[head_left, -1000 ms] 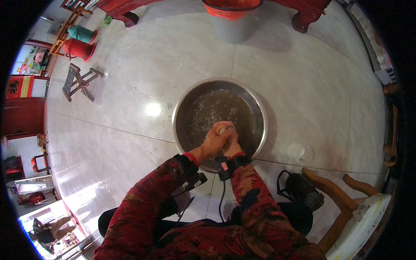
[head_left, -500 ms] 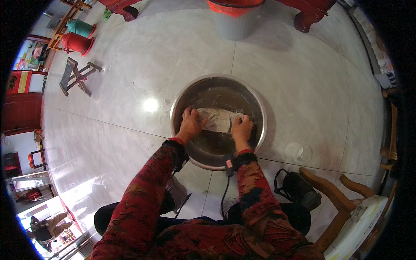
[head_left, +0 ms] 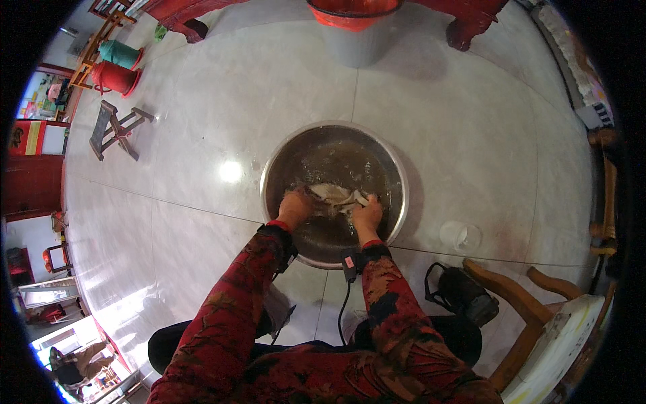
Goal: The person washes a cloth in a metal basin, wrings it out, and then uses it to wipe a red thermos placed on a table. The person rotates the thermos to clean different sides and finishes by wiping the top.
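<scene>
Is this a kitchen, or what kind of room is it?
Probably a room in a home, not clearly a kitchen. The floor is big shiny tiles, a wooden chair stands nearby, and both hands hold a cloth in a metal basin set on the floor.

Just one view here — the fisheye on my head, staring nearly straight down from sitting height at my left hand [head_left: 294,207], right hand [head_left: 367,214] and the floor [head_left: 471,135] — edges bend hard.
</scene>
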Action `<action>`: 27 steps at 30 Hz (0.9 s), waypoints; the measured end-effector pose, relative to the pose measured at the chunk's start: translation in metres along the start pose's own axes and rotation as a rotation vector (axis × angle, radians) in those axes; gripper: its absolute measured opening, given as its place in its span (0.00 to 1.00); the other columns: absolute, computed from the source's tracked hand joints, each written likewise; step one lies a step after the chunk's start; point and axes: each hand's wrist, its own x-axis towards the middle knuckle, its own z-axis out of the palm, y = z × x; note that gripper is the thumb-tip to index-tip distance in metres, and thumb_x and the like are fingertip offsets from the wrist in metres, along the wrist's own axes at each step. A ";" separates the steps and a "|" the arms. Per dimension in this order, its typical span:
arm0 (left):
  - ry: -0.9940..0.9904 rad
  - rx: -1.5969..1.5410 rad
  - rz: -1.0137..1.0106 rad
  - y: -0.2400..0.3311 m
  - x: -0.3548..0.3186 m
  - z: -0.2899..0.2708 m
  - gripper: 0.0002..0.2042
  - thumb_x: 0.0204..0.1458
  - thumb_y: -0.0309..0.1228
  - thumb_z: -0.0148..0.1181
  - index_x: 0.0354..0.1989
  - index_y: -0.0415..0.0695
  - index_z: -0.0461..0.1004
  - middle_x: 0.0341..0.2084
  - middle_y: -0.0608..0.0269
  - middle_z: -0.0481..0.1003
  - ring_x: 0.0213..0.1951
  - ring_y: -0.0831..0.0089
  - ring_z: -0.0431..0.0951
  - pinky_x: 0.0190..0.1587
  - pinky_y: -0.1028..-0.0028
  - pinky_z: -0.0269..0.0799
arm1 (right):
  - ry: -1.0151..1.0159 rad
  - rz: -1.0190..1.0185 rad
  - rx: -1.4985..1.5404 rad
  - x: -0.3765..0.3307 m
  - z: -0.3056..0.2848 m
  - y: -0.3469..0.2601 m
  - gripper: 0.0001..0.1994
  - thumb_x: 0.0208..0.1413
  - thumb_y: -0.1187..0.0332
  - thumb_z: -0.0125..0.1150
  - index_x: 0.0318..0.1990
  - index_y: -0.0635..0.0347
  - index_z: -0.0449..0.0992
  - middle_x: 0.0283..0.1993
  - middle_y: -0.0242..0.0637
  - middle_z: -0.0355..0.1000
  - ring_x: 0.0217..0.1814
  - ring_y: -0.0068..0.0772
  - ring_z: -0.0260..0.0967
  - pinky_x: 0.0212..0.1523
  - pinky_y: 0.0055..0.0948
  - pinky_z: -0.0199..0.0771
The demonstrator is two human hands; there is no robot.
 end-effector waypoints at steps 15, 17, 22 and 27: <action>0.467 -0.389 0.183 0.083 0.004 -0.063 0.10 0.49 0.33 0.57 0.18 0.46 0.71 0.17 0.67 0.69 0.25 0.67 0.70 0.33 0.65 0.66 | -0.608 0.429 1.508 0.001 0.023 -0.037 0.31 0.62 0.43 0.37 0.63 0.57 0.59 0.65 0.43 0.58 0.62 0.43 0.60 0.58 0.44 0.63; 0.374 0.377 0.136 0.078 0.001 -0.073 0.08 0.46 0.33 0.57 0.19 0.47 0.77 0.22 0.64 0.76 0.30 0.63 0.77 0.32 0.64 0.69 | -0.537 0.317 1.286 -0.001 0.030 -0.039 0.27 0.63 0.48 0.37 0.61 0.56 0.62 0.65 0.41 0.59 0.63 0.42 0.58 0.61 0.45 0.60; 0.473 -0.538 0.198 0.093 -0.013 -0.035 0.12 0.55 0.34 0.52 0.43 0.41 0.74 0.37 0.50 0.75 0.38 0.57 0.78 0.40 0.62 0.74 | -0.578 0.248 1.378 0.006 0.005 -0.022 0.25 0.60 0.45 0.40 0.49 0.55 0.71 0.53 0.40 0.68 0.52 0.43 0.67 0.51 0.46 0.70; 0.471 -0.619 -0.042 0.091 0.023 -0.012 0.14 0.50 0.37 0.55 0.21 0.38 0.74 0.24 0.43 0.75 0.32 0.49 0.78 0.34 0.57 0.73 | -0.725 0.206 1.324 0.009 0.013 -0.028 0.29 0.59 0.41 0.42 0.54 0.54 0.69 0.56 0.40 0.66 0.53 0.42 0.66 0.49 0.45 0.70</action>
